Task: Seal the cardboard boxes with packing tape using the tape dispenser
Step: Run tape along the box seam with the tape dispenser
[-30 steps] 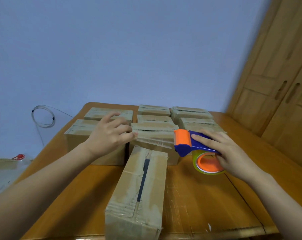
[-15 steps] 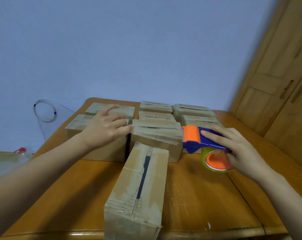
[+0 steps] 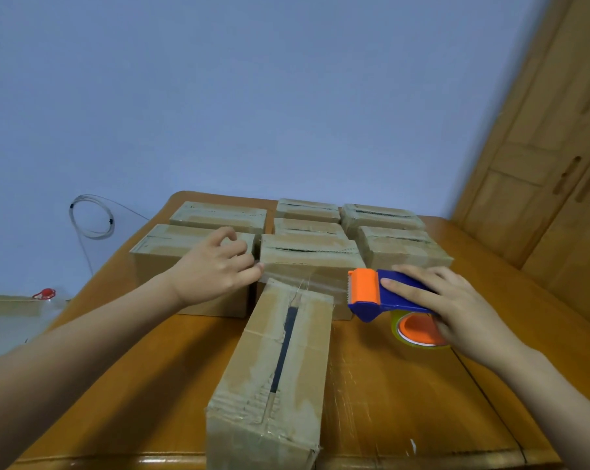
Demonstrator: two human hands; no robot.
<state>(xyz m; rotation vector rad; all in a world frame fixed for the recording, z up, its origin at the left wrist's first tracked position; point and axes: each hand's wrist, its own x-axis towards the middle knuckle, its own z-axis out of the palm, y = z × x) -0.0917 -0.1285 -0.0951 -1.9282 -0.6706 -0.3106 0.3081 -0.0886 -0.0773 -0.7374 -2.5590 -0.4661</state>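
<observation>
- Wooden table (image 3: 405,385) under a blue wall (image 3: 252,96) carries all our work. Its glossy top could let a box slide if we drag the tape sideways.
- Behind, the boxes (image 3: 307,256) stand packed close together, just beyond the near one. We judge the loose tape could catch on their front faces first.
- Our near box (image 3: 280,368) lies lengthwise toward us, flaps parted along a dark open seam. Taped off-centre, that gap would not be sealed.
- Our tape dispenser (image 3: 381,293) hovers just right of that box's far end, toothed edge facing left. Tipping it early might cut the tape short.
- Our right hand (image 3: 456,310) grips the dispenser, fingers (image 3: 405,289) laid along its blue body and over the roll (image 3: 419,330). A slack hold would let it twist.
- Our left hand (image 3: 215,266) pinches the tape's free end at its fingertips, the other fingers loosely curled. A slip would let the end spring back.
- Our strip of tape (image 3: 303,283) stretches crosswise over the near box's far end and looks creased. It may fold and stick to itself.
</observation>
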